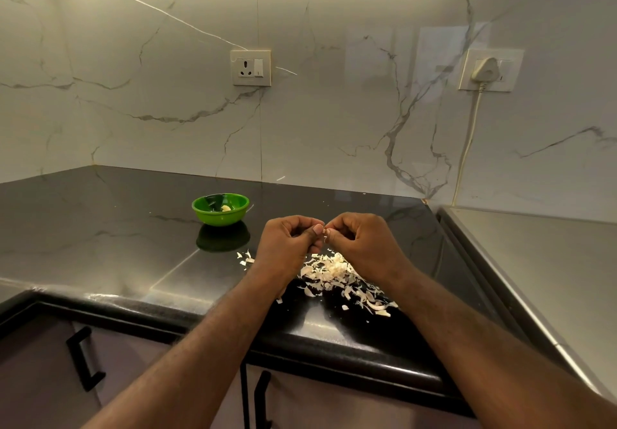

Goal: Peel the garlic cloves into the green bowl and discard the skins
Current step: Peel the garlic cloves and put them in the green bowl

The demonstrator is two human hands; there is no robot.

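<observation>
Curled fingertip to fingertip, the left hand (287,245) and right hand (365,245) pinch a small garlic clove (325,234) between them. Just beneath the hands a heap of papery skins (337,271) lies on the black countertop (100,228). Beyond the left hand, apart from it, sits the green bowl (233,220) with one peeled clove (226,208) inside.

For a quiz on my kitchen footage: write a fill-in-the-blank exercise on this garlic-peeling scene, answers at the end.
The bowl on the black counter is ____ in colour.
The left hand and right hand pinch a garlic clove near the pile of skins, which lies to the bowl's ____.
The marble wall carries ____ sockets, one holding a white plug.
Missing words: green; right; two.
</observation>
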